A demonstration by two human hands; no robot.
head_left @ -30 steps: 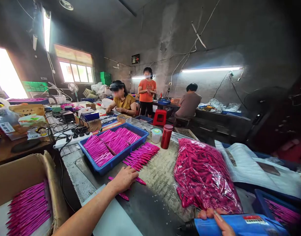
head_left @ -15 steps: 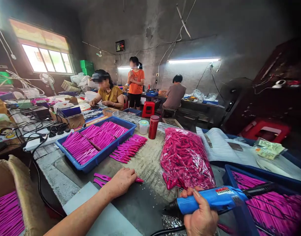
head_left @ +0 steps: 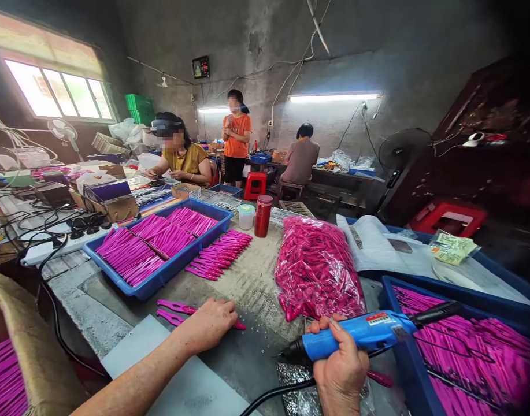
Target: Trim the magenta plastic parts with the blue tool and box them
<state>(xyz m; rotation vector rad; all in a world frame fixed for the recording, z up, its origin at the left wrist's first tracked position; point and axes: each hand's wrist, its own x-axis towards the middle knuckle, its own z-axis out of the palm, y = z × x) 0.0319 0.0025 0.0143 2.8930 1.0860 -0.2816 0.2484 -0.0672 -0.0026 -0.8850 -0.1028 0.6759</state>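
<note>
My right hand (head_left: 340,370) is wrapped round a blue electric screwdriver (head_left: 355,338). The tool lies nearly level, its black nose (head_left: 293,351) aimed left over the table. My left hand (head_left: 215,322) presses down with curled fingers on slim magenta plastic pieces; one darker tip (head_left: 239,326) pokes out past the fingers. Left of the wrist, the forked ends of two magenta pieces (head_left: 173,306) show. Small shiny rings or nuts (head_left: 260,297) are scattered just beyond the left hand. Beneath the screwdriver's nose is a clear bag of small metal parts (head_left: 291,378).
A blue tray (head_left: 149,289) of magenta pieces stands at left, a row of pieces (head_left: 219,254) beside it. A stuffed plastic bag (head_left: 319,268), red canister (head_left: 263,216) and lidded tub (head_left: 246,216) stand ahead. Another blue tray (head_left: 399,352) is at right. Three people are beyond.
The camera view has shifted slightly, so the scene sits farther left. The screwdriver and right hand have moved slightly, with more black cord showing. My left hand stays over the magenta pieces.
</note>
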